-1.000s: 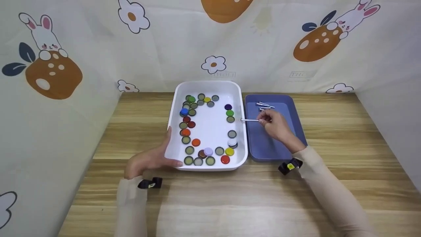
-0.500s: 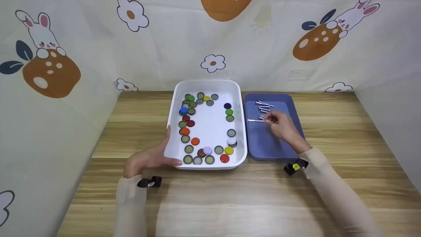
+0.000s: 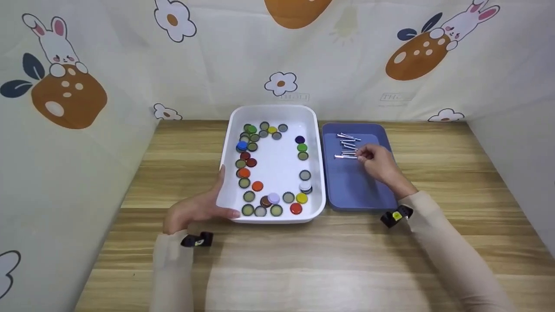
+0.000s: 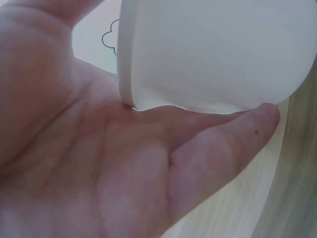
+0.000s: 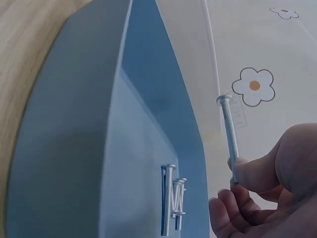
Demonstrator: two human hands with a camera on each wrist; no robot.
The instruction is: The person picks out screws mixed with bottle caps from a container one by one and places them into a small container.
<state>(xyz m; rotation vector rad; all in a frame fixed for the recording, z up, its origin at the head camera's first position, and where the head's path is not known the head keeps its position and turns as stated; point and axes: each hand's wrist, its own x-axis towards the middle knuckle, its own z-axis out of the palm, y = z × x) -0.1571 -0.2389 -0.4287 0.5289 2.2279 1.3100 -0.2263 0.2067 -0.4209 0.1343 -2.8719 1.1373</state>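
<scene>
My right hand (image 3: 379, 164) is over the blue tray (image 3: 353, 195), pinching a silver bolt (image 5: 229, 131) between thumb and fingertip near its end. The bolt's flat round head points away from the fingers. Several more bolts (image 3: 348, 141) lie in the back of that tray, close beside the held one in the head view. My left hand (image 3: 201, 210) spreads round the near left corner of the white tray (image 3: 318, 173), its digits straight along the outer wall and front rim. In the left wrist view the palm and a straight digit touch the white tray's wall (image 4: 218, 54).
Several bottle caps (image 3: 257, 186), some coloured and some showing grey-green undersides, lie round the white tray's edges. Both trays stand side by side on a wooden table (image 3: 277, 260), near a patterned cloth backdrop (image 3: 217, 60).
My right hand has drawn the bolt rightward, from beside the white tray's right rim to over the bolts in the blue tray. The left hand stays at its corner.
</scene>
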